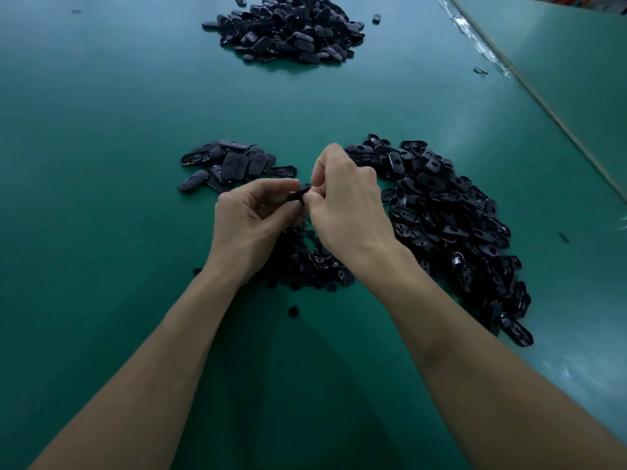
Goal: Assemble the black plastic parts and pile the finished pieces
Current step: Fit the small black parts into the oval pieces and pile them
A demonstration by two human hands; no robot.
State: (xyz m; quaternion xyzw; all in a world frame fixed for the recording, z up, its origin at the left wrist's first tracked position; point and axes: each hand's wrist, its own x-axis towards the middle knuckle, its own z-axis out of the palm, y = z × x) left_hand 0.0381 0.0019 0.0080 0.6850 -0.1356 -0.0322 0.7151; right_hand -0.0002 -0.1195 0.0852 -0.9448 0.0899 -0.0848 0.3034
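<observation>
Left hand (pixel 252 220): fingers curled, thumb and fingertips pinching the black part (pixel 300 192) at its left end.
Right hand (pixel 346 205): also curled, pinching the same part from the right. Its fingers hide whether it holds a second small piece as well, so I cannot tell.
Black part: held between the two hands, above the tabletop (pixel 101 130). Its long axis is tilted, rising from near-left to far-right.
Step in hand: probably pressing two pieces together — the join looks unfinished.
Small pile (pixel 230 164): closed-looking pieces just beyond the hands and to their left, likely the finished ones. The left hand is nearer to it.
Big heap (pixel 451 228): open shells, just right of the right hand.
Small round pieces (pixel 312 262): scattered beneath the wrists.
Far heap (pixel 288 28): well apart, at the far side.
Coming move: a short carry left and away, best suited to the left hand.
</observation>
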